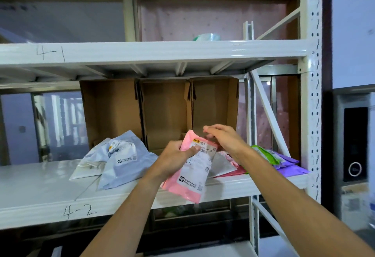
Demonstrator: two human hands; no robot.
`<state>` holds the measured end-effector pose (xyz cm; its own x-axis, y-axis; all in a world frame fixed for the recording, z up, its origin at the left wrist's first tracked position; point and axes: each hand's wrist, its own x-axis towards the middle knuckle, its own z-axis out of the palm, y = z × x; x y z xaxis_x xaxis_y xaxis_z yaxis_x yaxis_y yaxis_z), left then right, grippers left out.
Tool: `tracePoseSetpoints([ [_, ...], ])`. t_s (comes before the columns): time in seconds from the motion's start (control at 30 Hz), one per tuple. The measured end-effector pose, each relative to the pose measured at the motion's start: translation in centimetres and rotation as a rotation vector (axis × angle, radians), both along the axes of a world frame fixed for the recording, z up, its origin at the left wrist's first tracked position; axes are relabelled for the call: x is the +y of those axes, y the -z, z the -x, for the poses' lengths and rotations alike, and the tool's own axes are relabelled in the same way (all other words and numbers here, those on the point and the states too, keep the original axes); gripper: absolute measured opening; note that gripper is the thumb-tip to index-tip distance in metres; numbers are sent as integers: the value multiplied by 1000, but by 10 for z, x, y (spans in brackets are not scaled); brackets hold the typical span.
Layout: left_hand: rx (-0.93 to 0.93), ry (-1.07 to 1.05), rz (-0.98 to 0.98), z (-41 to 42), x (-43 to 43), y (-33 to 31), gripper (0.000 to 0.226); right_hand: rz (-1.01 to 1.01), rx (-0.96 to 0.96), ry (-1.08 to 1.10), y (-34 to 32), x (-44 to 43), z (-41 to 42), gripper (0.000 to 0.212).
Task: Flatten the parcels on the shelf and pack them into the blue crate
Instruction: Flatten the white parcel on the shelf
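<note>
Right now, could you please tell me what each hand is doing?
Left hand: closed, gripping the pink parcel at its left edge.
Right hand: fingers bent at the parcel's top edge; a firm grip cannot be told.

Two bare forearms in view, no sleeves down to the wrists. The left hand (176, 156) and right hand (224, 138) carry no gloves, rings, or watch.

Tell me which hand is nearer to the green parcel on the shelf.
Right. The right hand is at the top of the pink parcel, just left of the green parcel; the left hand grips the pink parcel's left side, farther away.
</note>
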<state>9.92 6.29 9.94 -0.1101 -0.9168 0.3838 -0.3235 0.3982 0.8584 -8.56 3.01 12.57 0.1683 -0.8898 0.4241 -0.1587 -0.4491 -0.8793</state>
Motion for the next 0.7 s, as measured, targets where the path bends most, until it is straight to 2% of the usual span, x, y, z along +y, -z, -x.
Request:
tracePoseSetpoints([
  [0.1, 193, -105, 53, 0, -7, 5, 15, -179, 41, -173, 13, 0, 1, 37],
  [0.17, 357, -142, 39, 0, -15, 8, 15, -231, 117, -228, 24, -2, -4, 33],
  [0.23, 424, -199, 38, 2, -23, 13, 19, -215, 143, -201, 32, -7, -11, 25],
  [0.3, 279, -346, 142, 2, -34, 23, 26, -203, 127, -157, 38, -12, -18, 23],
  [0.37, 22, -537, 329, -2, -46, 36, 24, -194, 123, -82, 46, -20, -25, 21],
  [0.47, -318, -605, 514, -11, -64, 55, 45, -113, 224, 100, 58, -37, -33, 19],
  [0.57, -593, -592, 509, -14, -77, 71, 48, -23, 399, 246, 70, -48, -43, 20],
  [0.7, -732, -512, 449, -18, -88, 77, 38, 23, 624, 433, 91, -62, -55, 23],
])
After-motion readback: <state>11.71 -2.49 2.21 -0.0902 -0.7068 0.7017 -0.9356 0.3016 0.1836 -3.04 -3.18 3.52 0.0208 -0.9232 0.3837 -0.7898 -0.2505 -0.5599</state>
